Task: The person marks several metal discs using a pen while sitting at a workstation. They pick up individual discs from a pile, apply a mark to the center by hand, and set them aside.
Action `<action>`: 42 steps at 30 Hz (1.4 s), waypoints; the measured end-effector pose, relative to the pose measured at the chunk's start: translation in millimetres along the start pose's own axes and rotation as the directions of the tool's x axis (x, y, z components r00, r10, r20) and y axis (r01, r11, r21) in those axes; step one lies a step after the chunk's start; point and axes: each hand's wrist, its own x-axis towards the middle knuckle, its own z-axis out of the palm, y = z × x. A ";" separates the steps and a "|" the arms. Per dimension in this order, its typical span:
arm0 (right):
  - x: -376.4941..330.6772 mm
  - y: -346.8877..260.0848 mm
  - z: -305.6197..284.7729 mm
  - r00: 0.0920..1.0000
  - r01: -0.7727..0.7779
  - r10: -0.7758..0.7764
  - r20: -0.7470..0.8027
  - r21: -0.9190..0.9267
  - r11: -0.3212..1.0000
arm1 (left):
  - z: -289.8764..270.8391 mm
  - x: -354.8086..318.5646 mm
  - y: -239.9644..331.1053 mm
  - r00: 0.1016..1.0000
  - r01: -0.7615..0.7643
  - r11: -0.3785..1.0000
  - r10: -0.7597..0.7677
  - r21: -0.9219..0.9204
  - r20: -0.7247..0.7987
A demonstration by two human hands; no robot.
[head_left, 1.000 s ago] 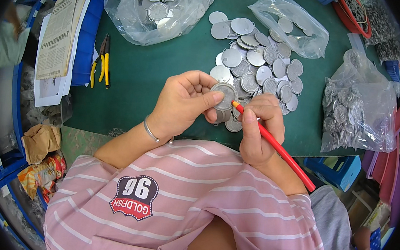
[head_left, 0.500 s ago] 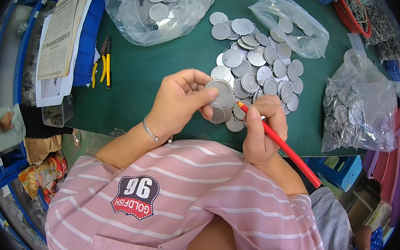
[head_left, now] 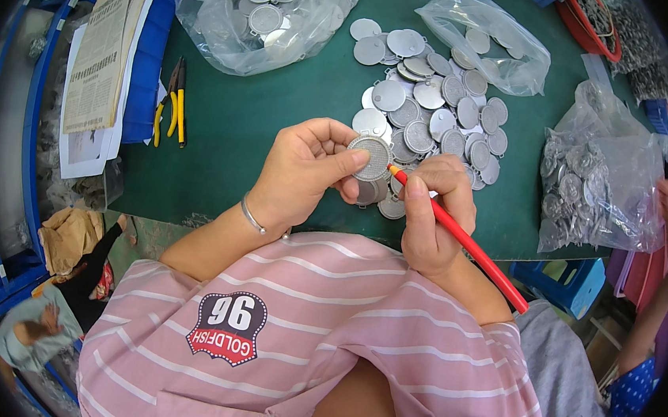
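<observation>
Centrally, a left hand [head_left: 310, 163] pinching a grey disc [head_left: 373, 161] between thumb and fingers, right hand [head_left: 439, 210] gripping a red pencil [head_left: 476, 253], tip at the disc's right rim, pile [head_left: 429, 92] of discs upper right of centre, pliers [head_left: 180, 120] upper left.

1. Workshop, small metal parts, by the look of it.
2. Green worktable [head_left: 230, 120] carries a loose heap of round metal discs [head_left: 418, 137], many alike.
3. Bulk stock in clear plastic: large bag of discs [head_left: 240, 53] toward the back, bag of metal pieces [head_left: 602, 184] at right.
4. Red basin [head_left: 583, 44], upper right, holds more small metal bits.
5. Yellow-handled pliers [head_left: 172, 111] lie near a blue bin [head_left: 146, 65] topped with paper sheets [head_left: 99, 61].
6. Blue racking [head_left: 31, 150] lines left side.
7. Blue plastic stool [head_left: 569, 286] near table edge.
8. Other people about: polka-dot sleeve [head_left: 629, 392] at right, another person [head_left: 41, 334] lower left.
</observation>
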 end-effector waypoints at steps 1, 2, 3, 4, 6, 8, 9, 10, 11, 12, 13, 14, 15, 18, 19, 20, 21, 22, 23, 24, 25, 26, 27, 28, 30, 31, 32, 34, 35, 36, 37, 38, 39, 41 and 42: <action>0.0 -0.1 0.2 1.000 -0.004 0.004 0.000 0.002 1.000 | -0.7 -0.1 -0.6 1.000 0.003 1.000 -0.003 -0.003 -0.004; -0.9 1.2 -0.9 1.000 -0.022 0.022 0.010 -0.016 1.000 | -1.4 -0.1 1.2 1.000 -0.005 1.000 0.005 -0.027 -0.005; -2.8 3.7 -2.8 0.999 -0.040 0.040 0.019 -0.035 0.999 | -2.2 0.0 4.3 1.000 -0.013 0.999 0.013 -0.051 -0.006; -3.7 4.9 -3.9 0.998 -0.057 0.059 0.028 -0.053 0.997 | -2.8 0.6 6.2 1.000 -0.021 0.997 0.021 -0.076 -0.007; -3.8 3.3 -1.3 0.999 -0.034 0.034 -0.009 0.010 0.999 | -2.6 1.7 5.9 1.000 0.010 0.995 -0.009 -0.100 0.008; -2.4 2.5 1.0 0.999 0.005 -0.003 -0.040 0.052 0.999 | -3.0 2.3 4.8 0.999 0.047 0.991 -0.046 -0.128 0.018; -0.6 2.9 1.9 0.998 0.032 -0.028 -0.052 0.063 0.998 | -3.7 2.6 3.4 0.998 0.069 0.987 -0.067 -0.144 0.019; 0.5 3.3 2.5 0.997 0.059 -0.054 -0.064 0.074 0.996 | -4.4 2.8 2.5 0.996 0.091 0.983 -0.089 -0.161 0.020; 0.2 3.2 2.3 0.997 0.056 -0.052 -0.059 0.069 0.996 | -4.6 3.4 2.2 0.994 0.108 0.979 -0.105 -0.170 0.028; -0.2 3.3 2.2 0.997 0.053 -0.050 -0.053 0.064 0.996 | -4.8 4.1 2.0 0.992 0.126 0.976 -0.121 -0.179 0.035; -0.5 3.3 2.1 0.998 0.051 -0.048 -0.047 0.061 0.997 | -5.0 4.5 1.8 0.990 0.142 0.972 -0.137 -0.188 0.041; -0.4 3.1 2.5 0.998 0.048 -0.045 -0.052 0.062 0.997 | -4.9 4.7 1.6 0.989 0.146 0.971 -0.141 -0.191 0.040; -0.2 2.7 3.1 0.998 0.046 -0.042 -0.056 0.065 0.997 | -4.5 4.8 1.3 0.989 0.150 0.969 -0.145 -0.195 0.039; -0.2 3.5 3.4 0.998 0.041 -0.039 -0.049 0.058 0.997 | -4.3 4.8 1.5 0.988 0.155 0.968 -0.150 -0.197 0.038; -0.3 3.9 3.3 0.998 0.041 -0.038 -0.043 0.053 0.998 | -4.2 4.7 1.7 0.988 0.155 0.968 -0.151 -0.197 0.039; -0.6 3.6 2.9 0.999 0.028 -0.028 -0.019 0.044 0.999 | -4.3 4.8 1.8 0.988 0.155 0.967 -0.150 -0.201 0.041; -1.2 3.1 2.0 1.000 0.016 -0.016 0.005 0.034 0.999 | -4.4 5.0 1.9 0.988 0.155 0.966 -0.149 -0.206 0.044; -1.7 2.7 1.4 1.000 0.004 -0.005 0.029 0.024 1.000 | -4.5 5.2 2.1 0.988 0.155 0.965 -0.148 -0.210 0.047; -2.2 2.9 1.4 1.000 0.005 -0.006 0.010 0.037 0.999 | -4.3 5.2 2.3 0.989 0.144 0.968 -0.138 -0.207 0.044; -2.9 3.3 1.5 1.000 0.007 -0.006 -0.009 0.050 0.999 | -3.5 5.4 2.6 0.991 0.133 0.970 -0.128 -0.204 0.041; -3.2 3.7 1.6 1.000 0.008 -0.006 -0.028 0.063 0.998 | -3.0 5.4 2.8 0.992 0.123 0.972 -0.117 -0.201 0.039; -2.6 3.7 1.5 0.999 0.026 -0.024 -0.031 0.069 0.997 | -2.8 5.4 2.8 0.994 0.110 0.975 -0.106 -0.194 0.033; -1.3 3.5 1.2 0.999 0.043 -0.041 -0.034 0.076 0.996 | -2.7 5.3 2.8 0.995 0.098 0.977 -0.095 -0.187 0.027; -0.2 3.3 0.9 0.998 0.061 -0.058 -0.037 0.082 0.995 | -2.4 5.2 2.7 0.996 0.086 0.980 -0.083 -0.181 0.022; 2.1 2.6 0.1 0.996 0.085 -0.085 -0.002 0.085 0.993 | -1.6 4.6 3.6 0.998 0.068 0.983 -0.067 -0.168 0.012; 3.1 2.4 -0.1 0.995 0.097 -0.099 0.015 0.088 0.991 | -1.2 4.3 3.9 0.998 0.059 0.985 -0.059 -0.162 0.008; 3.7 2.2 0.0 0.994 0.101 -0.103 0.021 0.082 0.992 | -0.8 4.3 3.9 0.999 0.054 0.987 -0.054 -0.154 0.003; 4.5 1.9 0.4 0.993 0.108 -0.111 0.033 0.071 0.992 | -0.2 4.1 3.6 0.999 0.043 0.989 -0.044 -0.139 -0.006; 4.9 1.7 0.9 0.993 0.105 -0.107 0.041 0.053 0.993 | -0.1 3.8 3.6 0.999 0.035 0.990 -0.036 -0.134 -0.005; 5.3 1.4 1.7 0.994 0.101 -0.103 0.049 0.035 0.994 | 0.0 3.6 3.4 1.000 0.027 0.991 -0.027 -0.130 -0.003; 5.7 1.2 2.2 0.994 0.098 -0.099 0.057 0.016 0.995 | 0.1 3.4 3.2 1.000 0.019 0.992 -0.019 -0.125 -0.002; 6.1 1.3 2.2 0.994 0.097 -0.098 0.058 0.013 0.995 | 0.4 3.1 2.8 1.000 0.011 0.993 -0.012 -0.120 -0.007; 6.5 1.2 2.1 0.994 0.096 -0.096 0.059 0.009 0.995 | 0.9 2.9 2.2 1.000 0.003 0.993 -0.005 -0.114 -0.013; 7.1 0.8 1.9 0.994 0.091 -0.091 0.063 0.008 0.996 | 1.2 2.3 1.2 1.000 0.003 0.994 -0.005 -0.110 -0.019; 7.3 0.4 1.6 0.994 0.087 -0.087 0.066 0.010 0.996 | 1.2 2.0 0.7 1.000 0.010 0.994 -0.012 -0.112 -0.019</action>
